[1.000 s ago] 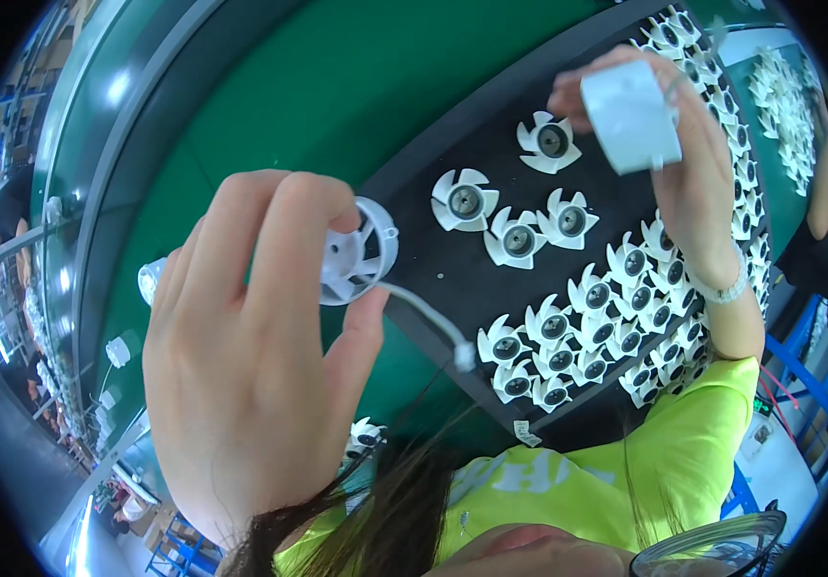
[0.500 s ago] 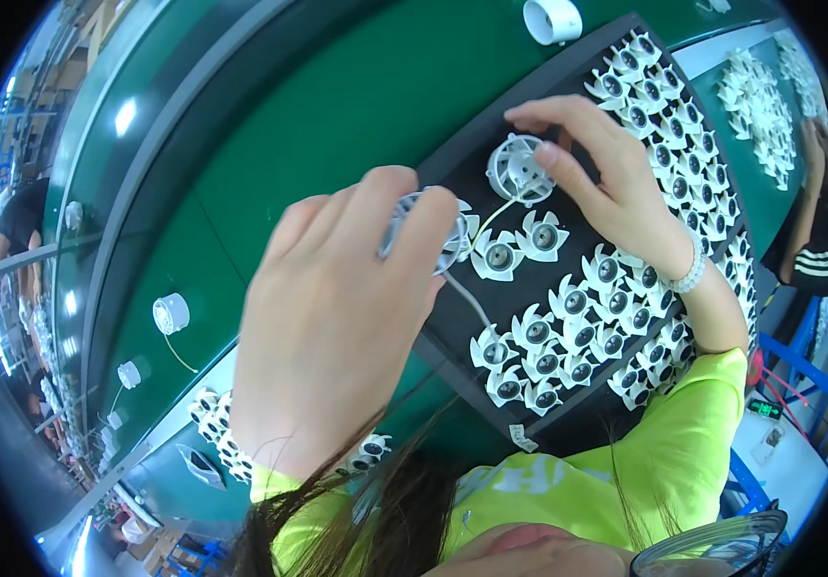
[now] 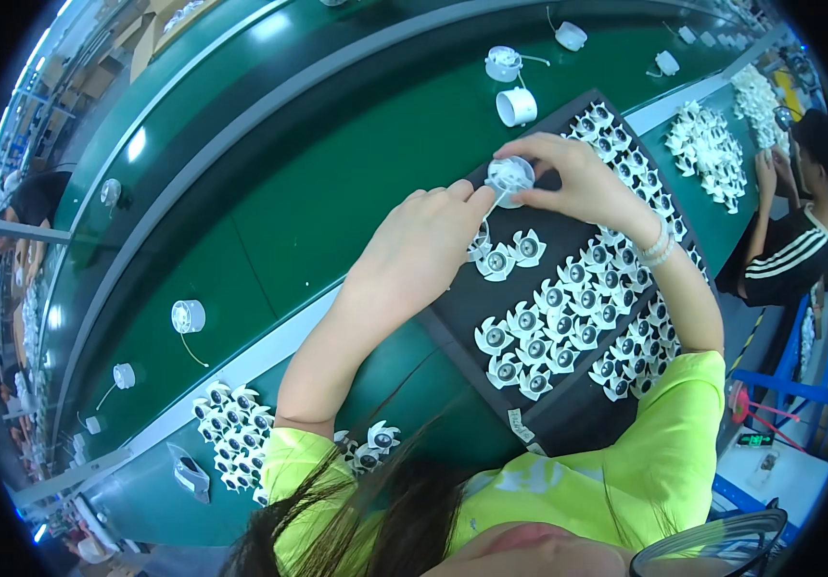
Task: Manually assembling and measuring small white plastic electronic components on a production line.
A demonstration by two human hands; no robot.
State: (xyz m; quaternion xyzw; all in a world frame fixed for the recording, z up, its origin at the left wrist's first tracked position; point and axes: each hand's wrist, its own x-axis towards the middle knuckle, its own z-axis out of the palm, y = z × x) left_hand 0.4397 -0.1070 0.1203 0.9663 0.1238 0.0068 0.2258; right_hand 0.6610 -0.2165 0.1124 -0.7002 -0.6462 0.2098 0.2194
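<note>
My right hand [image 3: 582, 183] has its thumb and fingers round a small white round fan housing [image 3: 510, 180], held over the upper left of a black foam tray [image 3: 454, 332]. My left hand [image 3: 419, 245] comes in from the left, fingers bent together beside the housing, near its pale cable. What those fingers hold is hidden. Just under them part of a whitish ring-shaped piece [image 3: 479, 242] shows. Near it lie white fan impellers [image 3: 496, 261] with dark round centres. Rows of more impellers [image 3: 556, 298] fill the tray's lower and right parts.
Behind the tray runs a green conveyor belt [image 3: 337, 163] carrying housings, one a white cylinder [image 3: 517, 107]. More impellers [image 3: 233, 423] and a clear plastic piece [image 3: 190, 473] lie at lower left. At far right a co-worker [image 3: 799, 221] handles parts near piled white impellers [image 3: 705, 154].
My right hand has gone from spread beside the housing to fingers round it. My left hand has come closer to that housing. The view has shifted, showing more of the belt.
</note>
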